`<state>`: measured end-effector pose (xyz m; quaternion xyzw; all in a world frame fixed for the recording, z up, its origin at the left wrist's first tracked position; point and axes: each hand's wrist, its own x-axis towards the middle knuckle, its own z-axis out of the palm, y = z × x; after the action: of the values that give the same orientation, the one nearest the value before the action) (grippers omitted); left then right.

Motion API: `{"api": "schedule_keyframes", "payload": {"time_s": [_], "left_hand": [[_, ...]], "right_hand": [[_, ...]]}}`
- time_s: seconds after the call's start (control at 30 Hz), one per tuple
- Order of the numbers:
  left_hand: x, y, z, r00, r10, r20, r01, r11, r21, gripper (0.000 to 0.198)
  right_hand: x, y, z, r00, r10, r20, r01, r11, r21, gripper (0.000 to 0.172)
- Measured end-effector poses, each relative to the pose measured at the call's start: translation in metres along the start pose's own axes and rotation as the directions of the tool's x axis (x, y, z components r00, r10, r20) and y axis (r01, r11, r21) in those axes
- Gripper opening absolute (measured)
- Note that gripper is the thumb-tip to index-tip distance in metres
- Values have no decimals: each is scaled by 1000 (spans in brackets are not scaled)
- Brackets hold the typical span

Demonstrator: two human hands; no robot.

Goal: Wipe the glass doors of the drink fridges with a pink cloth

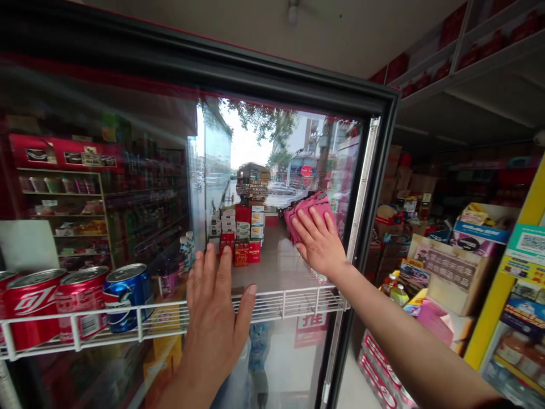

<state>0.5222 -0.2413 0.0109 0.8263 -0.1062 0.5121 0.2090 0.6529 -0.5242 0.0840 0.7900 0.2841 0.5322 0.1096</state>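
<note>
My right hand (317, 236) lies spread over a folded pink cloth (293, 218), pressing it against the glass door (276, 267) near the right side of its dark frame. The cloth shows past the fingertips and above the hand. Lower and to the left, my left hand (217, 312) is raised with its fingers apart and nothing in it, in front of the white wire rack (293, 304). Whether its fingertips touch the glass or the rack, I cannot tell.
Red cans (36, 307) and a blue can (126, 298) stand in the rack at the left. Cartons (451, 278) and a yellow-framed shelf (494, 318) are at the right. The black door frame (374, 187) borders the glass, which reflects a street.
</note>
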Motion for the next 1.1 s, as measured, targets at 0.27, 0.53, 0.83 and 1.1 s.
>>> {"api": "schedule_keyframes", "payload": {"time_s": [0.27,0.53,0.83,1.1], "left_hand": [[2,-3,-6,1000,18,-19,-18,1000,-18,85],[-2,-23,-12,1000,-3,-26,3,1000,-23,85],[-17,-46,-8,999,1,-32,-2,1000,-15,84],[-10,-42,-4,999,-7,-50,4,999,-54,86]], "right_hand": [[-1,19,-2,935,331,-128,-338,940,-39,76],[64,-37,6,756,585,-294,-598,800,55,80],[149,-144,9,934,331,-135,-296,928,225,82],[135,-131,-2,979,-201,-40,204,972,113,77]]}}
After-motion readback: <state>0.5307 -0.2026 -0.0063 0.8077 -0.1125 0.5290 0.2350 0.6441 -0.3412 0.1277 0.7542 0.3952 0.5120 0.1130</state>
